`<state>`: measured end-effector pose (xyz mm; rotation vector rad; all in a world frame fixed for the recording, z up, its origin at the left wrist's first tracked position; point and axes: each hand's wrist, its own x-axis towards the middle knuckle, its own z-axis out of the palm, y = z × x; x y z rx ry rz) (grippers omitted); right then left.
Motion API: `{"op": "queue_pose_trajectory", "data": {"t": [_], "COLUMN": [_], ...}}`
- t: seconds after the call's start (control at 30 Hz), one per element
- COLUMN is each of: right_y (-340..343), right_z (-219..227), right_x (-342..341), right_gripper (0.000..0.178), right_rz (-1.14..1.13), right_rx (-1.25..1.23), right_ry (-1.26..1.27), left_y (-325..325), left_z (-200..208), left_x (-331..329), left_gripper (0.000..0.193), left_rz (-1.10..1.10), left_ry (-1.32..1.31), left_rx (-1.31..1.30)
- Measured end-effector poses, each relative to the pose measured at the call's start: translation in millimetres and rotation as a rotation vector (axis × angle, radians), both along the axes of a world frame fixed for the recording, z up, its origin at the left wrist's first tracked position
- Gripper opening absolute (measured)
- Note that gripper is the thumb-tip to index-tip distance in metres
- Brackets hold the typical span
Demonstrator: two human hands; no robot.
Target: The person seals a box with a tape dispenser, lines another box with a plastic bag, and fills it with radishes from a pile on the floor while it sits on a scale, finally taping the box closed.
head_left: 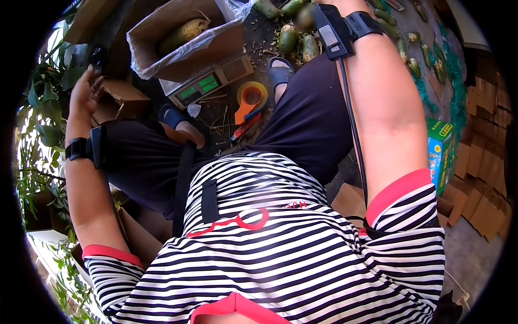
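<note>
Head view: a seated person in a striped shirt (280, 254) looks down past dark trousers and sandals to a littered floor.
Left hand: the left hand (85, 89) is raised at the left, fingers spread and empty, just beside a small brown carton (120, 97) and potted leaves (46, 102); it grips nothing.
Right hand: the right hand is cut off by the top edge; only its wrist band with a black device (337, 29) shows, so whether it is closed on anything cannot be told.
Produce: green oblong fruits (294, 39) lie on the floor near that wrist; more (413, 65) lie apart on green netting.
Box: an open cardboard box (178, 38), plastic-lined, sits on a digital scale (208, 81) and holds 1 pale-green fruit (183, 33).
Tools: a tape dispenser (249, 100) and a red-handled tool (244, 128) lie between the feet.
Progress: judged from this, filling has barely begun; 1 fruit is boxed, most remain on the floor, and the box is unsealed.
</note>
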<state>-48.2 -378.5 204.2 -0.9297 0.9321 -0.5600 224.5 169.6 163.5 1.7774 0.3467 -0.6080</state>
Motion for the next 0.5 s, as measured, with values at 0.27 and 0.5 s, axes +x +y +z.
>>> {"op": "queue_pose_trajectory", "data": {"t": [0.27, 0.5], "right_y": [-10.7, -12.3], "right_z": [-1.8, -2.6], "right_x": [-5.2, -7.1], "right_gripper": [0.015, 0.016], "right_rz": [-0.024, -0.027], "right_rx": [-0.017, -0.018], "right_ry": [0.03, 0.029], "left_y": [-7.0, -7.8], "left_z": [3.7, 4.1], "left_x": [-11.5, -6.3], "left_gripper": [0.028, 0.03], "left_rz": [0.121, 0.084], "left_ry": [0.096, 0.086], "left_rx": [-0.131, -0.14]}}
